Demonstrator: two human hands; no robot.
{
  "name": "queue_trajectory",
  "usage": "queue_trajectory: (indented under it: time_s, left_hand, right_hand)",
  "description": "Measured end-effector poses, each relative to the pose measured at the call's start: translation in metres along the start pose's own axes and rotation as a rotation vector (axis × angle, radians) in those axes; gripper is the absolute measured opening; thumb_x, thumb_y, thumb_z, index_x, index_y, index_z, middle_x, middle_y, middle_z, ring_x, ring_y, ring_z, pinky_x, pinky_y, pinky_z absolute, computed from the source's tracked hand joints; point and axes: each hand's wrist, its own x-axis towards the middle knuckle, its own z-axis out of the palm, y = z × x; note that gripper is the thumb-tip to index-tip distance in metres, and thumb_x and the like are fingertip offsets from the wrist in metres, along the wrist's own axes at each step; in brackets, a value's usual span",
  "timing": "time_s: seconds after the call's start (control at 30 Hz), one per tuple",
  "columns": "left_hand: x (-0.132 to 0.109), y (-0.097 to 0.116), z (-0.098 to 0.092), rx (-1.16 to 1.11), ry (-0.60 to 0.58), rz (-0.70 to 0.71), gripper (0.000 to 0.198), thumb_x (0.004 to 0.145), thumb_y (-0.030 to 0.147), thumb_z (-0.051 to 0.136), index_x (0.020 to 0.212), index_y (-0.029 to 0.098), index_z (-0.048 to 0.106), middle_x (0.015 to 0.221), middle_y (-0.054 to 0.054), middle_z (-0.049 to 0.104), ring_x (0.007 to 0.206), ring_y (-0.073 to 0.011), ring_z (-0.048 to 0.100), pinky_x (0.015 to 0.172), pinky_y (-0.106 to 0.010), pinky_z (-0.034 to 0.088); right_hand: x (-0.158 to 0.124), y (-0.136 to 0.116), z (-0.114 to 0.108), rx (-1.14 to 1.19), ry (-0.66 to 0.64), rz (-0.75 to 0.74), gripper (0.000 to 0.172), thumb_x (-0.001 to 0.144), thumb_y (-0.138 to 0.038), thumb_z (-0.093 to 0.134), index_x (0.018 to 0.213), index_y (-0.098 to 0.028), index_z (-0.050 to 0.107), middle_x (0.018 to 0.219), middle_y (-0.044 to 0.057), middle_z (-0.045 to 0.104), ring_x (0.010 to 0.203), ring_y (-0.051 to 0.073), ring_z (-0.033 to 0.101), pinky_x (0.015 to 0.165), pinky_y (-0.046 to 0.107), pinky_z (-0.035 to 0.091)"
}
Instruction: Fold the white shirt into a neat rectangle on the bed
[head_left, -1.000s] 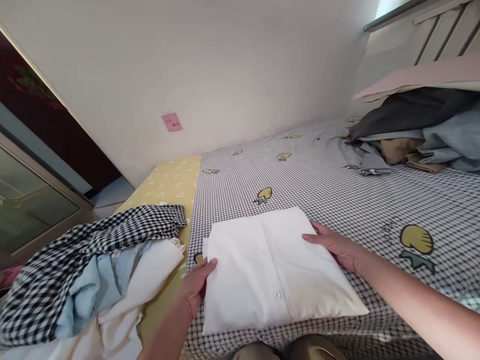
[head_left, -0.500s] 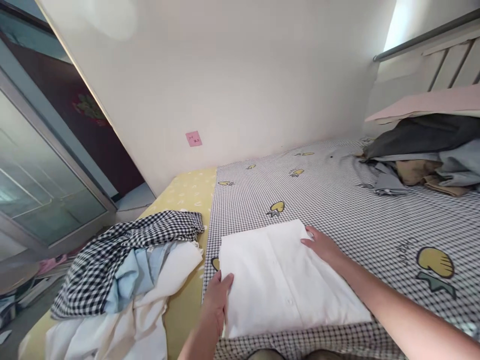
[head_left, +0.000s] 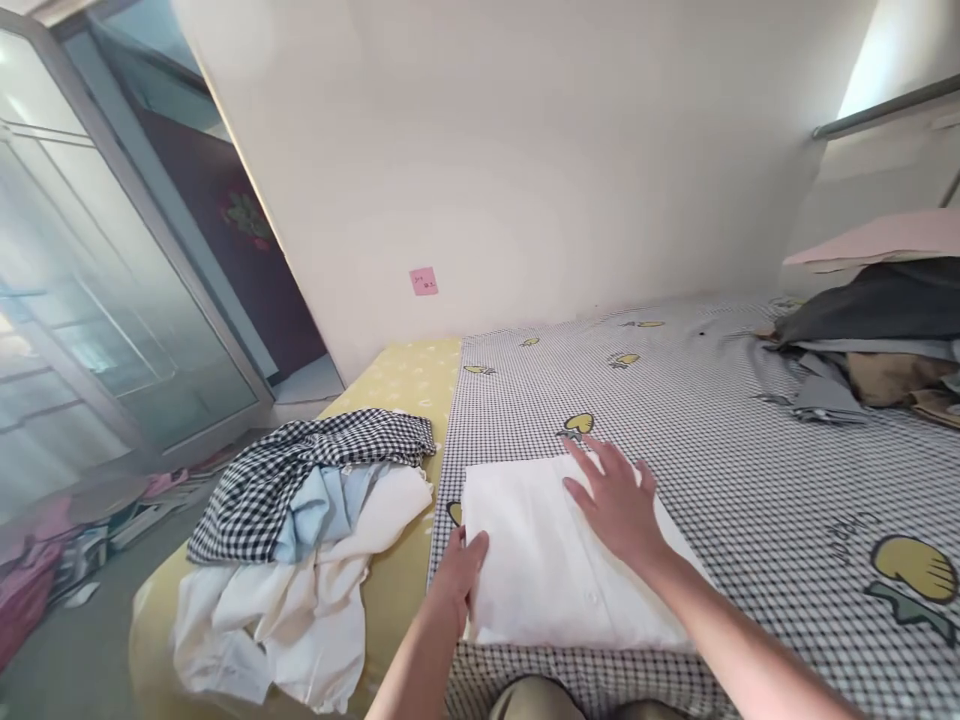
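Note:
A white button-front shirt [head_left: 555, 560], folded into a flat rectangle, lies on the checked bedsheet in front of me. At its left edge is my left hand [head_left: 459, 575], the thumb on top and the other fingers tucked out of sight at the side, closed on the cloth. Over the shirt's upper right part, my right hand [head_left: 619, 500] is open with its fingers spread. Whether its fingertips press on the fabric I cannot tell.
On the yellow strip [head_left: 409, 620] to the left lies a heap of clothes: a black-and-white checked garment [head_left: 300, 480], a light blue one [head_left: 315, 510] and cream ones [head_left: 322, 620]. More clothes, including a dark garment [head_left: 877, 305], are piled at the far right. A wall [head_left: 525, 180] stands behind the bed.
My right hand has left the shirt's right edge, moved left over its top and spread its fingers. My left hand stays at the left edge. The view has shifted left.

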Motion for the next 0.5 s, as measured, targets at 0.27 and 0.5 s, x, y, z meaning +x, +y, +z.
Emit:
queue_trajectory:
  time_s: [0.27,0.5]
  left_hand:
    - [-0.005,-0.024,-0.015,0.067,0.036,0.073,0.052,0.079,0.026,0.077,0.128,0.022,0.060,0.107,-0.007,0.079,0.095,-0.0245,0.074,0.082,-0.033,0.058]
    - [-0.004,-0.041,-0.017,0.125,0.107,0.176,0.044,0.077,0.019,0.073,0.121,0.018,0.064,0.105,-0.007,0.076,0.100,-0.0230,0.069,0.089,-0.028,0.052]
  right_hand:
    - [-0.028,-0.023,0.061,-0.085,-0.478,-0.040,0.056,0.105,-0.054,0.028,0.161,-0.045,0.030,0.173,-0.006,0.021,0.159,0.036,0.012,0.122,0.070,0.009]
    - [-0.026,-0.019,0.063,-0.096,-0.471,-0.047,0.056,0.106,-0.056,0.024,0.161,-0.047,0.027,0.173,-0.008,0.018,0.159,0.034,0.011,0.123,0.069,0.010]
